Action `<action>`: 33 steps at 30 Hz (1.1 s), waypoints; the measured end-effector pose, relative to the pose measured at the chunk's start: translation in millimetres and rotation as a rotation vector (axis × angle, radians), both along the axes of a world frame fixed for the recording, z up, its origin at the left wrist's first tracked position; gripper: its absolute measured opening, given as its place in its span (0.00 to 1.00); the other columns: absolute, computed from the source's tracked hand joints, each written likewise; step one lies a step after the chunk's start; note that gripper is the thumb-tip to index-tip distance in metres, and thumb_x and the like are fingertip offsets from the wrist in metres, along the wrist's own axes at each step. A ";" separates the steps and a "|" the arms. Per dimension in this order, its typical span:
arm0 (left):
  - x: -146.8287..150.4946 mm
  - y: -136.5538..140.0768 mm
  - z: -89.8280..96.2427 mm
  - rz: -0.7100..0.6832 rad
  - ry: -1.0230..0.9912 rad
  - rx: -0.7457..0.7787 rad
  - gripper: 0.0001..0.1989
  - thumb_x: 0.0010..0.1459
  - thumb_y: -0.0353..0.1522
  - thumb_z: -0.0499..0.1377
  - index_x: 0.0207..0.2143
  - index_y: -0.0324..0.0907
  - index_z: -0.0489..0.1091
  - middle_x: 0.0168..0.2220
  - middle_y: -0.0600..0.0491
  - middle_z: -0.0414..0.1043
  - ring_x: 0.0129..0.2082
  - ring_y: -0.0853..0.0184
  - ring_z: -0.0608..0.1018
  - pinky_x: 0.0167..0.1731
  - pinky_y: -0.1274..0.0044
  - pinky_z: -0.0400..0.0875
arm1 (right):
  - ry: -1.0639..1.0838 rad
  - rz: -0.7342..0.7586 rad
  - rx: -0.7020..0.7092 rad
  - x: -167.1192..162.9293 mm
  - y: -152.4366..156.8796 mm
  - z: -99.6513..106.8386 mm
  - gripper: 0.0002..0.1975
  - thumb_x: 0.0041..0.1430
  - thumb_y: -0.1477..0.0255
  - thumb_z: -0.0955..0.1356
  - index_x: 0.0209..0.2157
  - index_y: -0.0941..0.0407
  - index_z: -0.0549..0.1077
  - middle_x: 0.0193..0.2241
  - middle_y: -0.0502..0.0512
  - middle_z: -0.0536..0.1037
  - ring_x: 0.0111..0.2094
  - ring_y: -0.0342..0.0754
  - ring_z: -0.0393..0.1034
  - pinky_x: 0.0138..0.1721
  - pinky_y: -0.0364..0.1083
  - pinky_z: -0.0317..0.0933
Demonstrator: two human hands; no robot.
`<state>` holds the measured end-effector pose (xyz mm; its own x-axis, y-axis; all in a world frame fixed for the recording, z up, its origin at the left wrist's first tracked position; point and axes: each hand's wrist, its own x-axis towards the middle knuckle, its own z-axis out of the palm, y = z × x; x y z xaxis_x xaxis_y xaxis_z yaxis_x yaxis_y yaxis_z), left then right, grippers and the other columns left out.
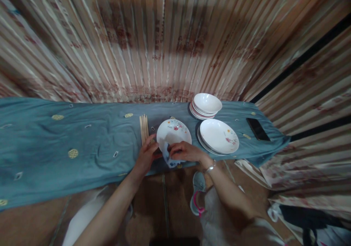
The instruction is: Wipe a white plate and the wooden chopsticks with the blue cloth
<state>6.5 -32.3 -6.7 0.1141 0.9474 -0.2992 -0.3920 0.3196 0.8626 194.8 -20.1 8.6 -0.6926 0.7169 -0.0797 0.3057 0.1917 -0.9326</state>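
A white plate [167,129] with orange and pink flowers lies near the front edge of the cloth-covered table. My left hand [146,154] holds it by the left rim, fingers at the edge. My right hand [183,151] is closed on a blue-and-white cloth [171,162], pressed against the near part of the plate and hanging over its near rim. A silver bangle is on the right wrist. Just left of the plate, several wooden chopsticks [144,127] lie side by side, their near ends close to my left hand.
To the right is a stack of flowered plates [215,132], with stacked white bowls [207,103] behind it. A black phone [257,129] lies near the right end of the blue-green tablecloth [98,140]. Pleated curtains [137,56] hang behind and at the right.
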 end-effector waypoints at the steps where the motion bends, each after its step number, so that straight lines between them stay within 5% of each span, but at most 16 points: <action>1: 0.0 0.4 -1.2 -0.003 0.010 0.008 0.28 0.42 0.36 0.65 0.48 0.44 0.66 0.30 0.56 0.73 0.30 0.65 0.76 0.28 0.72 0.75 | -0.047 0.000 0.006 3.2 -1.1 1.5 0.07 0.51 0.73 0.66 0.26 0.59 0.76 0.32 0.51 0.73 0.33 0.43 0.67 0.37 0.42 0.59; 9: 0.3 2.1 -2.7 -0.026 0.056 0.026 0.31 0.42 0.35 0.66 0.51 0.45 0.64 0.30 0.56 0.73 0.32 0.64 0.76 0.32 0.68 0.76 | -0.417 -0.041 0.143 21.0 -8.2 6.9 0.07 0.47 0.78 0.65 0.25 0.59 0.76 0.33 0.53 0.77 0.34 0.45 0.70 0.35 0.41 0.58; 16: 0.8 2.1 0.3 -0.027 0.052 0.025 0.30 0.40 0.35 0.67 0.48 0.42 0.65 0.32 0.53 0.74 0.34 0.62 0.77 0.32 0.68 0.76 | -0.697 -0.303 0.365 29.3 -3.2 -3.8 0.06 0.50 0.76 0.66 0.23 0.57 0.74 0.29 0.56 0.76 0.31 0.48 0.69 0.33 0.44 0.58; 21: 3.8 2.6 0.8 -0.031 0.063 0.029 0.29 0.39 0.35 0.66 0.46 0.43 0.64 0.31 0.55 0.74 0.32 0.63 0.77 0.31 0.68 0.76 | -0.615 -0.493 0.543 29.5 13.1 -19.8 0.12 0.58 0.77 0.60 0.27 0.58 0.74 0.33 0.61 0.74 0.38 0.52 0.68 0.44 0.51 0.60; 25: 7.6 2.9 1.9 -0.023 0.054 0.017 0.28 0.39 0.34 0.66 0.45 0.43 0.63 0.30 0.55 0.74 0.32 0.64 0.77 0.29 0.70 0.76 | -0.440 -0.604 0.640 23.5 26.1 -35.6 0.14 0.59 0.77 0.58 0.41 0.60 0.73 0.45 0.63 0.71 0.49 0.53 0.64 0.54 0.54 0.55; 29: 9.1 2.2 1.7 -0.025 0.050 0.028 0.28 0.40 0.34 0.66 0.45 0.43 0.63 0.29 0.56 0.73 0.32 0.64 0.77 0.30 0.70 0.76 | -0.284 -0.653 0.631 8.9 34.8 -44.9 0.21 0.58 0.75 0.58 0.53 0.59 0.65 0.54 0.65 0.64 0.57 0.54 0.56 0.58 0.56 0.50; 33: 9.0 0.7 2.2 -0.021 0.043 0.025 0.28 0.39 0.34 0.66 0.45 0.43 0.63 0.28 0.57 0.72 0.31 0.66 0.76 0.30 0.70 0.76 | -0.198 -0.658 0.596 -6.7 40.9 -44.8 0.22 0.59 0.73 0.59 0.55 0.58 0.64 0.56 0.63 0.62 0.58 0.53 0.55 0.59 0.54 0.49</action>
